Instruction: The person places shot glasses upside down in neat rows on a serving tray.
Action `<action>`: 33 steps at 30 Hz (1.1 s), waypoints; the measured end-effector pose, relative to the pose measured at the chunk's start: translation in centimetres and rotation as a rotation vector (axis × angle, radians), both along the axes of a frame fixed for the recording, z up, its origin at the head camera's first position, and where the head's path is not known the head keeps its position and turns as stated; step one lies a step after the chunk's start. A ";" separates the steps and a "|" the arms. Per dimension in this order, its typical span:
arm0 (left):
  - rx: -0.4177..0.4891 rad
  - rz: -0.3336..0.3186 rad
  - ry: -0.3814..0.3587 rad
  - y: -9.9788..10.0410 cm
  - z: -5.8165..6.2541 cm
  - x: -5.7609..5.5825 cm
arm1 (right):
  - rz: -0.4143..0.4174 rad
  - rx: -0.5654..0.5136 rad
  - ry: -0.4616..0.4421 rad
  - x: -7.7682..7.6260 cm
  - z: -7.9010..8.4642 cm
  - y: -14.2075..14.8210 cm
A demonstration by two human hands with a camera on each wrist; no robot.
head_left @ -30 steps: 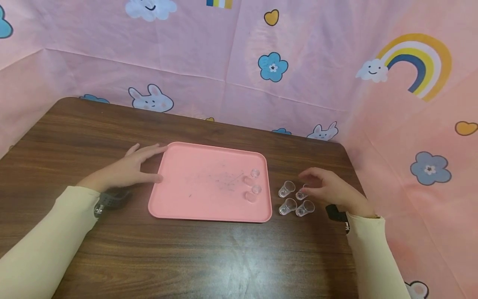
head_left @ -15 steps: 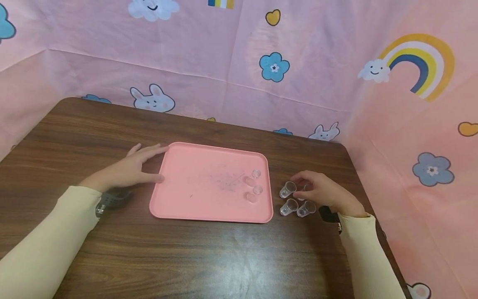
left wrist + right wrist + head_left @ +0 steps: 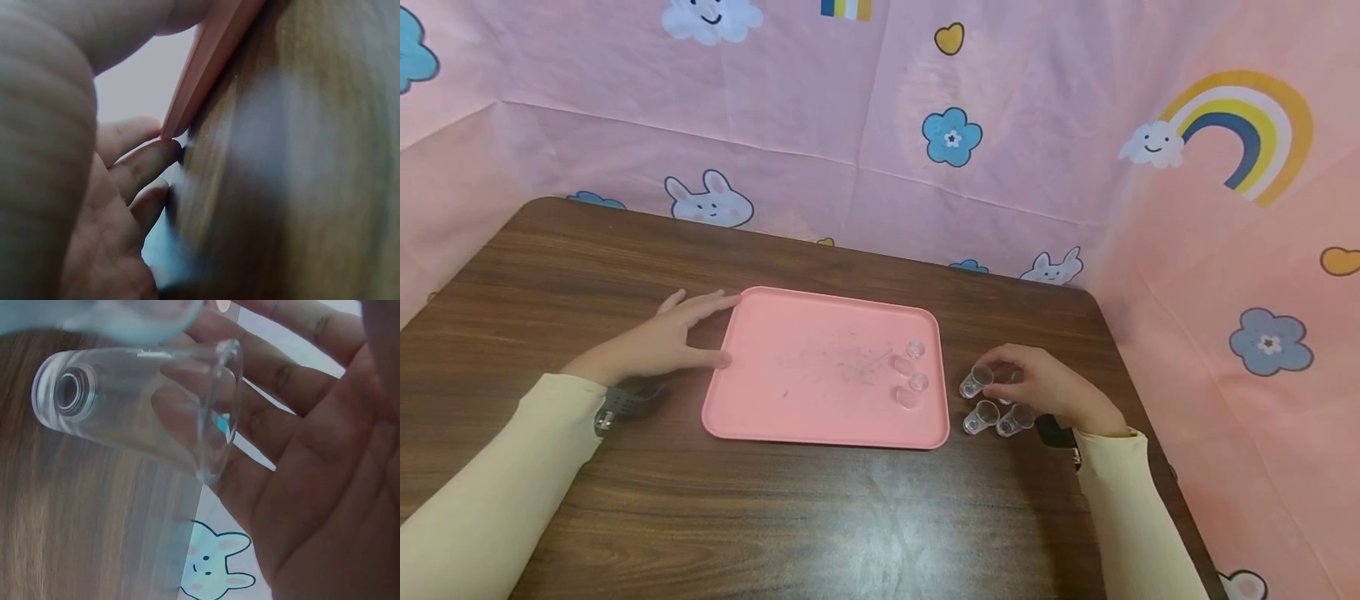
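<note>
My left hand (image 3: pixel 658 342) rests at the left end of a pink tray (image 3: pixel 805 417), thumb over the rim and fingertips touching its edge in the left wrist view. Several small clear plastic cups stand upright right of the tray. My right hand (image 3: pixel 1052 383) pinches the back-left cup (image 3: pixel 973 383) between thumb and fingers. Another cup (image 3: pixel 125 406) shows sharply in the right wrist view, beside the fingers; in the head view the hand partly covers it. Two front cups (image 3: pixel 981 418) (image 3: pixel 1015 420) stand nearer me. Clear pieces (image 3: pixel 906 397) on the tray's right side look like upside-down cups.
The dark wooden table (image 3: pixel 775 517) carries the tray and cups. Behind it and at the right hangs a pink printed cloth (image 3: pixel 797 108) with rabbits, flowers and a rainbow. Dark marks (image 3: pixel 857 365) show on the tray's surface.
My right hand has moved left from above the back-right cup to the back-left cup and taken hold of it. The left hand stays at the tray's edge.
</note>
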State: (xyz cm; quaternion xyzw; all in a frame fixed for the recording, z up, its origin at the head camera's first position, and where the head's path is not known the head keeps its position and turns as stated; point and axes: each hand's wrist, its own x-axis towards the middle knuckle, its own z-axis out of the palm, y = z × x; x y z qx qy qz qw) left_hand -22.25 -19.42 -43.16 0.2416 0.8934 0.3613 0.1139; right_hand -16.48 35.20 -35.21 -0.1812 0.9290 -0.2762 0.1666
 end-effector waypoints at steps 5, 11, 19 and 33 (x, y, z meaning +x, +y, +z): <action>0.014 -0.005 0.010 0.0 -0.2 -0.1 | -0.004 -0.002 0.006 -0.2 0.0 0.0; 0.018 -0.009 0.019 -0.1 -0.1 -0.1 | -0.055 -0.003 0.021 -0.2 0.5 -0.4; 0.022 -0.014 0.022 0.0 -0.1 -0.2 | -0.069 -0.066 0.055 -0.4 1.4 -1.3; 0.017 -0.006 0.017 -0.1 0.0 -0.1 | -0.041 -0.222 0.186 -1.0 2.2 -3.8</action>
